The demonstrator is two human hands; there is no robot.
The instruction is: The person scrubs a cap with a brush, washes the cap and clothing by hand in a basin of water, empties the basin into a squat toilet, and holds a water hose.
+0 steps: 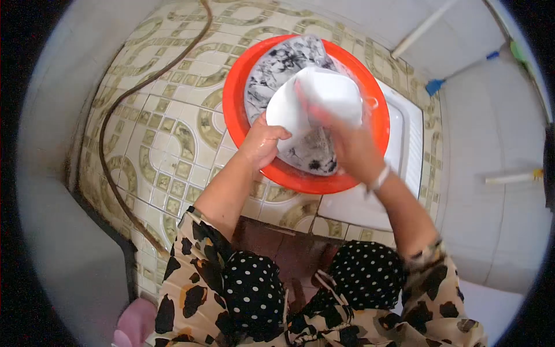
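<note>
A white, smooth item (pixel 287 110), its exact kind unclear, is held over a red basin (pixel 234 104). My left hand (pixel 263 140) grips its lower left edge, with the thumb on top. On its right side lies my right hand (pixel 352 144), blurred by motion, with a bracelet at the wrist. Something pink and smeared shows near those fingers, and I cannot make out what it is. Wet black-and-white patterned cloth (pixel 283 58) fills the basin behind and below the white item.
A brown hose (pixel 107 124) curves over the patterned tile floor at left. White squat-toilet porcelain (pixel 407 139) lies right of and under the basin. A blue brush (pixel 435 87) leans by the right wall. Something pink (pixel 137 322) sits at bottom left.
</note>
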